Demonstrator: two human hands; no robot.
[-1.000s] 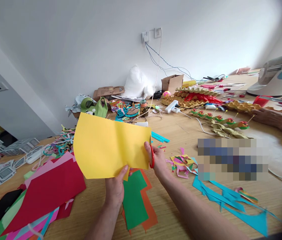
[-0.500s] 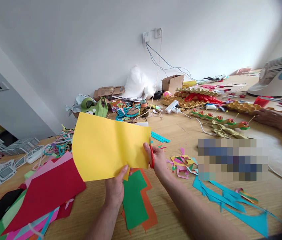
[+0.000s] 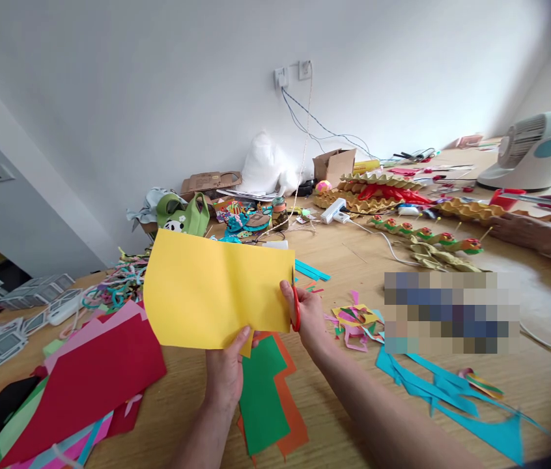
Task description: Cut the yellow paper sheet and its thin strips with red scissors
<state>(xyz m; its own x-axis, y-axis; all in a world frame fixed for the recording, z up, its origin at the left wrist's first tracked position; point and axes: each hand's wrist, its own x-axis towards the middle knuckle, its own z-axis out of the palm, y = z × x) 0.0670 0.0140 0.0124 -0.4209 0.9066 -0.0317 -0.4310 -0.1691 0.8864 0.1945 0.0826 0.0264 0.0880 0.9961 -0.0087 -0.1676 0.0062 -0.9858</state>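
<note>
A sheet of yellow paper [image 3: 202, 290] is held up in front of me, bent slightly along its middle. My left hand [image 3: 229, 365] pinches its lower edge, thumb on the near face. At the right edge is my right hand [image 3: 307, 316], its fingers around red-handled scissors [image 3: 296, 306]; the dark blades point upward beside the paper. The thumb of that hand also rests on the sheet's edge. A small yellow flap hangs beside my left fingertips. Beneath the hands, a green cut paper piece [image 3: 262, 404] lies over an orange one [image 3: 291, 417] on the wooden table.
Red paper [image 3: 94, 378] tops a stack at the left. Colourful scraps [image 3: 353, 316] and blue paper strips [image 3: 451, 391] lie to the right. Further back are a green bag [image 3: 185, 215], a power strip [image 3: 334, 212] and a white fan [image 3: 524, 153]. Another person's hand [image 3: 524, 231] rests at far right.
The yellow sheet's left side has tipped slightly downward. Both hands keep their hold on the paper and scissors. The view has shifted slightly.
</note>
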